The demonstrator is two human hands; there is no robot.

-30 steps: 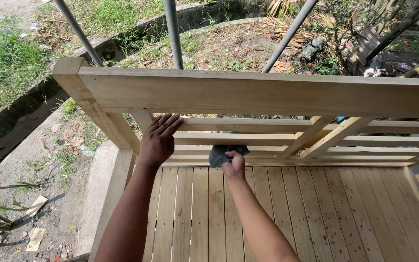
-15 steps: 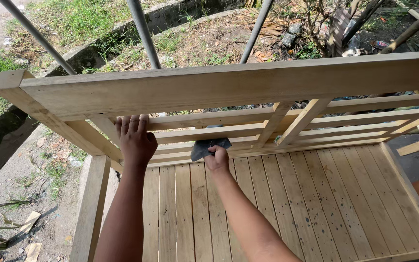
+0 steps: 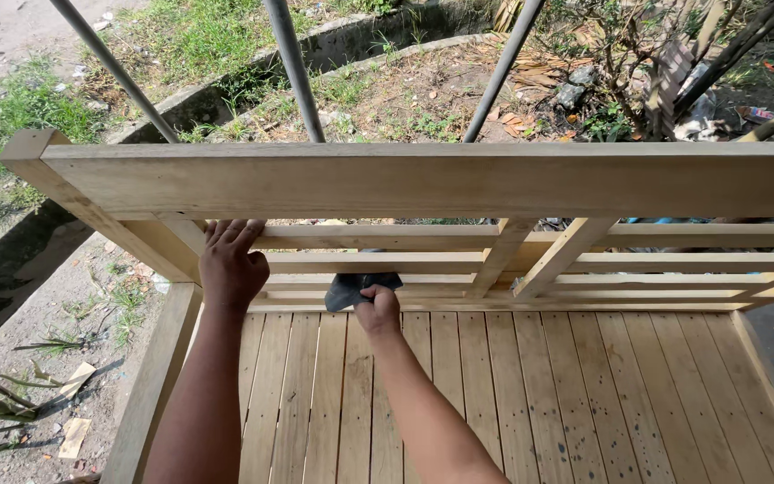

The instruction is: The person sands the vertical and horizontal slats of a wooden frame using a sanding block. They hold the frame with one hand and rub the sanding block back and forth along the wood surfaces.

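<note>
Change: sliding leftward along the lower slats since a second ago, the cloth (image 3: 351, 289) and the right hand (image 3: 378, 309) now sitting nearer the corner post (image 3: 91, 211); left hand (image 3: 230, 264) shifting up a little, fingertips now reaching under the top rail (image 3: 459, 179).
Meaning: wiping seemingly progressing along the slat (image 3: 387, 263) toward the left end, the stretch to the right apparently already covered.
Cloth: lying dark and crumpled against the lower slats, just above the floorboards (image 3: 512, 385), between the left diagonal brace (image 3: 499, 255) and the corner post.
Right hand: closing in a fist on the cloth, knuckles up, pressing it onto the wood; forearm stretching straight forward from the bottom of the view.
Left hand: spreading flat, palm down, fingers pointing up and slightly fanned, resting on the upper slat close to the corner post; holding nothing, seemingly bracing.
Left arm: rising nearly vertical at the left side, elbow out of view.
Surroundings: showing metal poles (image 3: 293, 67), grass and a concrete ditch (image 3: 226, 85) beyond the railing.
</note>
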